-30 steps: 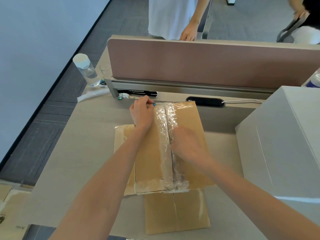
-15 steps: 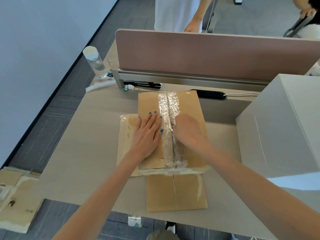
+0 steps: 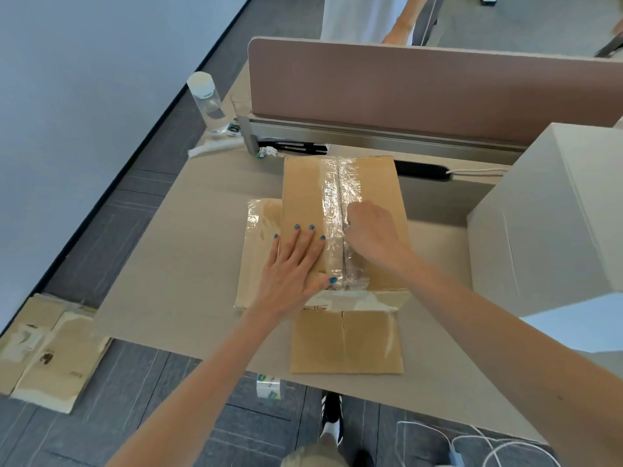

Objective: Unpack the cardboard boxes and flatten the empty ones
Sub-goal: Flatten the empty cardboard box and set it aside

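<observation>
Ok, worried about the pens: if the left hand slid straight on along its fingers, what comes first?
The left hand would likely meet the clear tape on the cardboard box before the pens.

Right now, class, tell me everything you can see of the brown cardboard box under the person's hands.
The brown cardboard box lies on the beige desk, flaps spread out to its left and near side. Wrinkled clear tape runs along its centre seam. The left hand presses flat on its left half; the right hand curls its fingers at the seam, grip unclear.
</observation>
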`<action>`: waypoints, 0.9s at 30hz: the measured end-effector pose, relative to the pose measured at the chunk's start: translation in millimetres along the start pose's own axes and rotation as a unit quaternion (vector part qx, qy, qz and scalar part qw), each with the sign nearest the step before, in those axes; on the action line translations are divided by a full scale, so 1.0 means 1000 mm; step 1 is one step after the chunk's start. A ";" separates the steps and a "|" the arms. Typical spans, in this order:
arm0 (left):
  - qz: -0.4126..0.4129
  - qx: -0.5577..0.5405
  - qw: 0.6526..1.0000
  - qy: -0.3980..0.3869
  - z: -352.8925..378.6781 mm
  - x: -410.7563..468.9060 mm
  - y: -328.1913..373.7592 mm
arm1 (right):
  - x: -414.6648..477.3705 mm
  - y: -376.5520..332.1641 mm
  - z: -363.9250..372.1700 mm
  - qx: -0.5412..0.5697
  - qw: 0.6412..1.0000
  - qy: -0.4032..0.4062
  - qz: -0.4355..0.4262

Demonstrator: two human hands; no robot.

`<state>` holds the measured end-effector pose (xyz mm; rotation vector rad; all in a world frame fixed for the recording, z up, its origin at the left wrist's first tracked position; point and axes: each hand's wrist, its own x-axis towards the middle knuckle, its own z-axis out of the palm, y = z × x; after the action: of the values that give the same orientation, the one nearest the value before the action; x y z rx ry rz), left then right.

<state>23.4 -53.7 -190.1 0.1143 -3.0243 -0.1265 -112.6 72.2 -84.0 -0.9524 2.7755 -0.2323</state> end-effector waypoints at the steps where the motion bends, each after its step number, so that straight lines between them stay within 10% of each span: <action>1: 0.001 0.006 1.000 0.006 0.001 0.000 0.000 | -0.005 0.000 0.000 -0.002 1.000 -0.005 -0.001; 27: -0.017 0.028 0.999 0.018 0.008 0.002 0.003 | -0.106 -0.007 0.020 -0.053 0.998 -0.030 -0.012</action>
<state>20.2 -50.4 -197.6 0.1726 -2.9917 -0.0410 -21.3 130.9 -87.7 -1.0004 2.7459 -0.0593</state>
